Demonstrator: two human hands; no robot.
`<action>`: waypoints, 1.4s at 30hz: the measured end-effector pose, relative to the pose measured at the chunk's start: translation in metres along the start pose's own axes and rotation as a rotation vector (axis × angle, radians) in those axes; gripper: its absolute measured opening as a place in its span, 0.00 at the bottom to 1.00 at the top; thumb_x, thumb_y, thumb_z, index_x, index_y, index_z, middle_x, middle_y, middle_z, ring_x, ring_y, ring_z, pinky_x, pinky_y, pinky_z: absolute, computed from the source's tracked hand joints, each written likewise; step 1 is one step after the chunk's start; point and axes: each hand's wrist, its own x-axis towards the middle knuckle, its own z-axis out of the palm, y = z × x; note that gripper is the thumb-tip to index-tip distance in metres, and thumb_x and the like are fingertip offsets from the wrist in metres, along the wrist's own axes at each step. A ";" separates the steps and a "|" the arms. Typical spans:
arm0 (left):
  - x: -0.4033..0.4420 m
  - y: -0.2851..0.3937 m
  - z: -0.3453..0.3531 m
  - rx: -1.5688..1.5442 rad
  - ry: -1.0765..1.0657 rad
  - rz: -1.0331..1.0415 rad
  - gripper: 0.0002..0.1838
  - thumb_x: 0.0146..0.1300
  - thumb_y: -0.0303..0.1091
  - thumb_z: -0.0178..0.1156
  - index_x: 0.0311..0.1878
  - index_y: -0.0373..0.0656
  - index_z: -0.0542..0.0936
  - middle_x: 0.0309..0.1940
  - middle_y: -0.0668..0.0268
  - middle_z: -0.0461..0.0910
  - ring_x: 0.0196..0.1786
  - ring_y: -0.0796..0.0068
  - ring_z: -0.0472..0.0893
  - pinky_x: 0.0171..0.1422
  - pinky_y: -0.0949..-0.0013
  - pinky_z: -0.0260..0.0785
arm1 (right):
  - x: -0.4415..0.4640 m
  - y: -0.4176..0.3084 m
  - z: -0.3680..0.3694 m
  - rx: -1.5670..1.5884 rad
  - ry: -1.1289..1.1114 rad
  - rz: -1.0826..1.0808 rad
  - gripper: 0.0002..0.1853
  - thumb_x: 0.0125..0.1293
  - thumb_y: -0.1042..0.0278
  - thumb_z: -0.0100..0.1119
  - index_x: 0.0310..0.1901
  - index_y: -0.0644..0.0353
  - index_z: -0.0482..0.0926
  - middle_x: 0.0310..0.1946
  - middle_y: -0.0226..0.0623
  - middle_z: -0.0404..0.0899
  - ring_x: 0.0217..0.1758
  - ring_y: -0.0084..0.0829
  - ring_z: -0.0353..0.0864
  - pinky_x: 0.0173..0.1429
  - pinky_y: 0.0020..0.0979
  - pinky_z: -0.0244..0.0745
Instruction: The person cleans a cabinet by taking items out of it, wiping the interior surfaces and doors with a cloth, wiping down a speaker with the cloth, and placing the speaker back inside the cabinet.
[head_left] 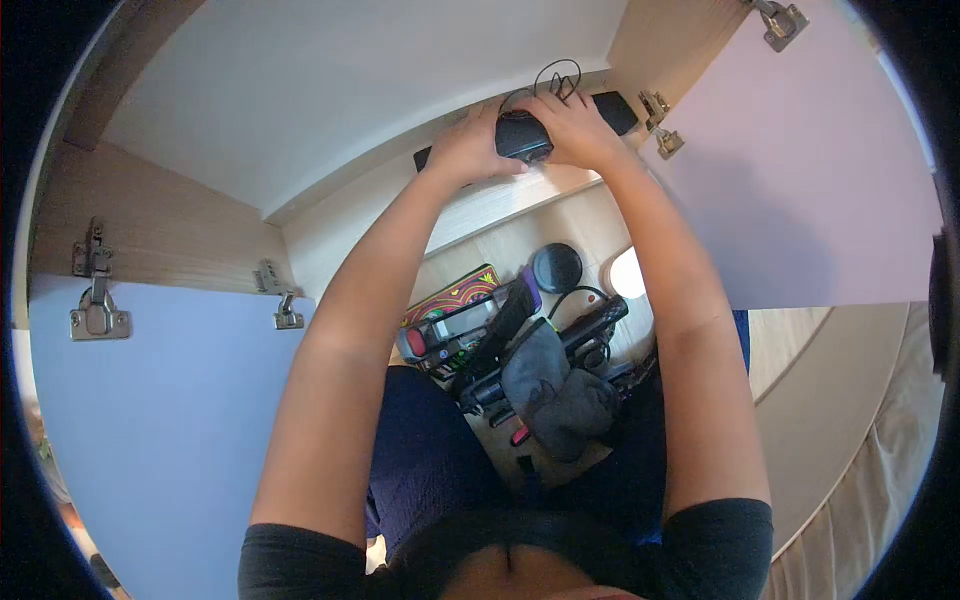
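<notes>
Inside the open cabinet, my left hand [464, 147] and my right hand [572, 127] close around a small dark, glossy device [523, 137] from either side. Its exact kind is hard to make out. A thin black cable [558, 75] loops up behind my right fingers. Beneath or behind the device lies a long black bar-shaped object [614, 112]; its ends show on both sides of my hands, and its middle is hidden. Both arms reach forward over the cabinet's pale front ledge.
Cabinet doors stand open at left [170, 420] and right [790, 190], with metal hinges [100, 310]. On the floor between my legs lie a dark grey cloth item [560, 395], a round black disc [557, 268], a white round object [628, 274], a patterned box [455, 292] and several black gadgets.
</notes>
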 end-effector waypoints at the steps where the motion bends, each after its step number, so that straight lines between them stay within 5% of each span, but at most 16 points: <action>1: -0.001 0.003 0.002 -0.010 0.072 -0.037 0.57 0.38 0.53 0.72 0.72 0.48 0.55 0.63 0.54 0.68 0.63 0.55 0.71 0.62 0.58 0.68 | -0.001 0.001 0.000 0.000 -0.002 0.002 0.40 0.42 0.68 0.70 0.61 0.41 0.65 0.56 0.33 0.70 0.62 0.49 0.67 0.64 0.54 0.60; 10: -0.002 0.017 -0.002 0.025 0.028 0.080 0.48 0.49 0.44 0.68 0.73 0.60 0.53 0.65 0.62 0.67 0.63 0.57 0.70 0.65 0.58 0.66 | -0.004 -0.006 -0.001 -0.004 -0.175 0.169 0.44 0.44 0.67 0.70 0.65 0.41 0.60 0.63 0.43 0.62 0.67 0.48 0.61 0.71 0.51 0.53; 16: -0.003 0.020 -0.007 0.033 -0.042 0.031 0.45 0.50 0.44 0.67 0.72 0.57 0.57 0.66 0.64 0.66 0.65 0.58 0.69 0.66 0.58 0.64 | -0.007 -0.009 -0.031 0.037 -0.322 0.411 0.39 0.46 0.66 0.70 0.62 0.29 0.68 0.65 0.39 0.60 0.68 0.47 0.60 0.71 0.51 0.54; 19: 0.004 0.006 0.004 -0.028 0.009 0.089 0.46 0.49 0.45 0.68 0.71 0.53 0.58 0.66 0.63 0.65 0.66 0.59 0.68 0.67 0.58 0.63 | -0.011 0.000 -0.034 0.156 -0.264 0.461 0.35 0.50 0.62 0.69 0.62 0.27 0.69 0.66 0.34 0.61 0.68 0.45 0.61 0.71 0.50 0.55; 25: 0.030 -0.021 0.019 -0.121 -0.072 0.096 0.50 0.43 0.56 0.68 0.70 0.49 0.61 0.63 0.51 0.68 0.64 0.53 0.69 0.68 0.60 0.60 | -0.025 0.019 -0.011 -0.117 0.153 0.151 0.28 0.56 0.51 0.63 0.61 0.35 0.72 0.67 0.30 0.62 0.72 0.41 0.56 0.71 0.51 0.54; 29: 0.034 -0.017 0.013 -0.021 -0.037 0.099 0.38 0.53 0.55 0.62 0.66 0.49 0.68 0.61 0.52 0.70 0.63 0.50 0.69 0.67 0.57 0.60 | -0.015 0.032 -0.010 0.095 -0.109 0.171 0.35 0.58 0.35 0.54 0.64 0.44 0.68 0.68 0.32 0.62 0.73 0.39 0.56 0.72 0.53 0.50; 32: 0.032 0.004 -0.006 -0.028 -0.110 -0.091 0.28 0.61 0.51 0.53 0.62 0.49 0.72 0.61 0.61 0.71 0.65 0.54 0.66 0.68 0.53 0.60 | -0.004 0.029 -0.015 0.109 -0.241 0.211 0.43 0.53 0.27 0.52 0.65 0.47 0.66 0.67 0.34 0.63 0.72 0.40 0.57 0.72 0.55 0.48; 33: 0.027 0.010 -0.007 0.138 0.037 -0.055 0.24 0.63 0.47 0.52 0.59 0.48 0.74 0.59 0.62 0.72 0.62 0.53 0.69 0.65 0.53 0.62 | -0.002 0.029 -0.013 0.092 -0.278 0.215 0.46 0.49 0.24 0.53 0.65 0.47 0.66 0.67 0.35 0.64 0.72 0.40 0.57 0.72 0.56 0.47; 35: 0.026 0.014 -0.003 0.303 0.182 -0.018 0.19 0.65 0.44 0.51 0.56 0.48 0.77 0.57 0.62 0.74 0.58 0.51 0.72 0.63 0.53 0.64 | -0.001 0.026 -0.008 0.078 -0.268 0.215 0.47 0.47 0.23 0.54 0.65 0.47 0.66 0.67 0.36 0.63 0.72 0.40 0.57 0.72 0.57 0.46; 37: 0.034 0.010 0.008 -0.001 0.421 0.112 0.17 0.64 0.40 0.54 0.55 0.50 0.79 0.57 0.66 0.75 0.56 0.54 0.75 0.59 0.58 0.67 | -0.001 0.026 -0.003 0.063 -0.257 0.213 0.49 0.45 0.23 0.56 0.65 0.47 0.66 0.68 0.37 0.63 0.72 0.40 0.57 0.72 0.58 0.46; 41: 0.042 0.005 0.015 -0.015 0.195 0.198 0.16 0.63 0.36 0.55 0.54 0.51 0.80 0.54 0.64 0.78 0.51 0.56 0.78 0.56 0.61 0.69 | -0.005 0.027 0.001 0.058 -0.194 0.224 0.50 0.46 0.25 0.58 0.68 0.46 0.63 0.65 0.40 0.64 0.69 0.44 0.58 0.73 0.51 0.49; 42: 0.043 0.006 0.014 -0.080 0.216 0.080 0.17 0.63 0.35 0.55 0.55 0.51 0.79 0.51 0.64 0.79 0.50 0.57 0.79 0.56 0.61 0.69 | -0.006 0.026 0.002 0.049 -0.162 0.213 0.49 0.47 0.27 0.58 0.69 0.46 0.61 0.63 0.41 0.64 0.68 0.47 0.59 0.73 0.47 0.50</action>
